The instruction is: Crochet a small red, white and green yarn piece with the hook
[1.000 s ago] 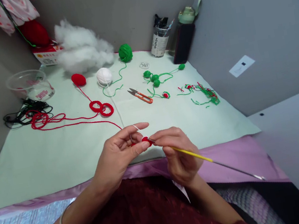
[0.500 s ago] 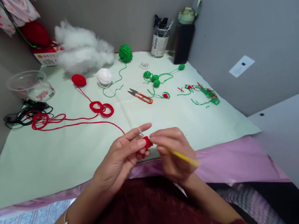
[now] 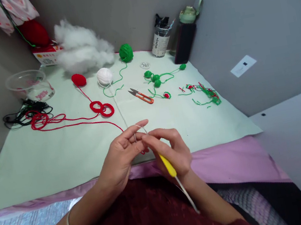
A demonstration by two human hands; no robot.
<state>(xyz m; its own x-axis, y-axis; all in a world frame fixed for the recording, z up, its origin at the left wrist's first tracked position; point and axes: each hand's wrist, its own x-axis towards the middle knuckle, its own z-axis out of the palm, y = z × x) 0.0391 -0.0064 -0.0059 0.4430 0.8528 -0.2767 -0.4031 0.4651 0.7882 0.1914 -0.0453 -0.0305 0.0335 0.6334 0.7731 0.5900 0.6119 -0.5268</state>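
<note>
My right hand is closed on a crochet hook with a yellow handle, its metal tip up by my left forefinger. White yarn runs from the white ball to my left hand and passes over the raised forefinger. My left thumb and fingers pinch a small red crocheted piece, now mostly hidden behind the fingers. A red strand leads from the left hand to a loose tangle at the left. Both hands meet above the table's front edge.
Thread snips, green crocheted balls, red rings and yarn scraps lie on the table. Behind stand white stuffing, a green yarn ball, a plastic tub, a pen jar and a dark bottle.
My right hand has turned, so the hook handle now points down toward me and its tip is up at the white yarn. The red piece has slipped from sight behind my fingers.
</note>
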